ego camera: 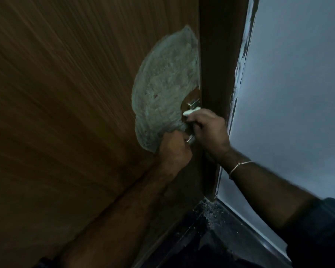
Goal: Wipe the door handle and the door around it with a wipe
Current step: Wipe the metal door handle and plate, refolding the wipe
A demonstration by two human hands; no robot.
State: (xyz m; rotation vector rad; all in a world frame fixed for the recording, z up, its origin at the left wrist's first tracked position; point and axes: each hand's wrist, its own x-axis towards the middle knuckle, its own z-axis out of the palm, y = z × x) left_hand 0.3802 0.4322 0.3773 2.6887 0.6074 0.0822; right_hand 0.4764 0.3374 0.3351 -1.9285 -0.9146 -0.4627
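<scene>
A pale blue-grey wall (298, 93) stands right of the dark wooden door frame (219, 55). Below lies a dark floor (230, 238), speckled with pale debris near the frame's foot. Light is dim.

Both forearms reach up toward the door handle (190, 105). The left hand (174, 147), just below the handle, has its fingers curled around the handle's lower end. The right hand (207, 128), beside the handle, pinches a white wipe (191, 111) in bent fingers; its wrist wears a thin bracelet (239, 166).
</scene>
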